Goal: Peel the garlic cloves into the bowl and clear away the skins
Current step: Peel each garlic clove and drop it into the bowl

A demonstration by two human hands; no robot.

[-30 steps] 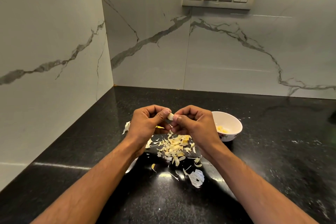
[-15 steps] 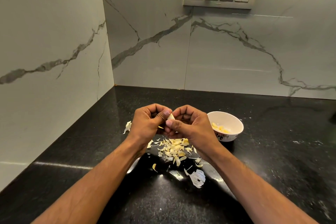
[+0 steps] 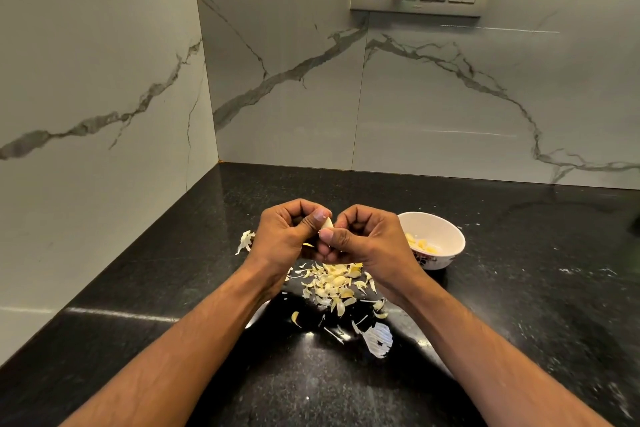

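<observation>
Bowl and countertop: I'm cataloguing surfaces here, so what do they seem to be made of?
The bowl looks like glazed ceramic, possibly melamine: smooth white wall, dark floral print outside. The countertop looks like polished black granite or similar stone: fine pale speckles and mirror-like light reflections.

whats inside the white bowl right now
The white bowl holds a few pale yellow peeled garlic cloves lying at its bottom. The right hand covers the bowl's left edge, so any cloves there are hidden and cannot be counted.
</observation>
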